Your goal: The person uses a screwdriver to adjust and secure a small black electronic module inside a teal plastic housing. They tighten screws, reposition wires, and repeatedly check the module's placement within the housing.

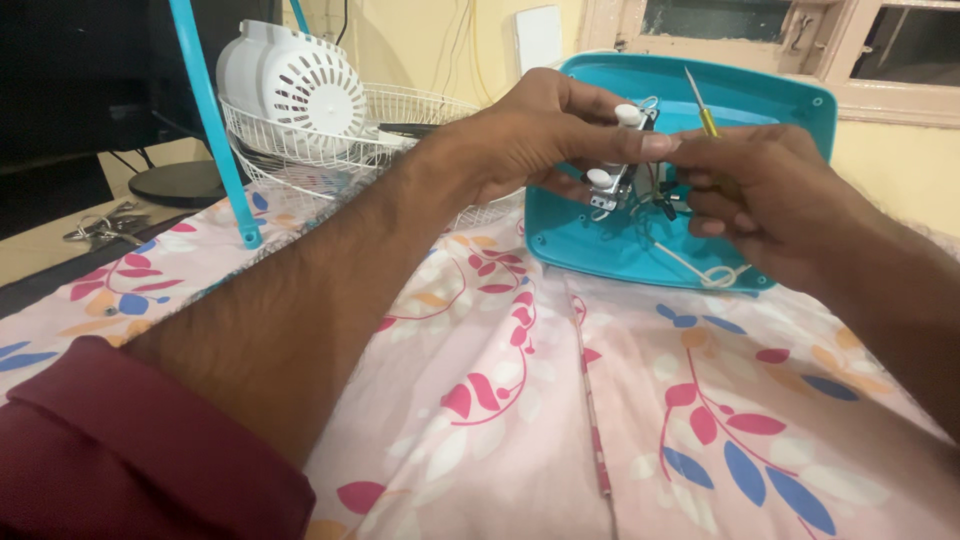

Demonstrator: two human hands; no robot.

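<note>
My left hand (pixel 540 135) pinches a small switch part (pixel 618 165) with white round knobs and a metal bracket, held over an upturned teal plastic cover (pixel 600 250). My right hand (pixel 765 195) grips a thin screwdriver (pixel 698 103) with a yellow-green shaft, its metal end sticking up above my fingers; the other end is hidden near the switch part. Thin wires and a white cord (pixel 705 272) run from the part into the teal cover. The two hands nearly touch at the switch part.
A white wire fan guard (pixel 400 115) and a white slotted motor housing (pixel 290 80) lie behind, at the left. A blue stand leg (pixel 215 130) slants down onto the pink floral cloth (pixel 560 400). Keys (pixel 100 228) lie at the far left. A window frame (pixel 880 60) is at the top right.
</note>
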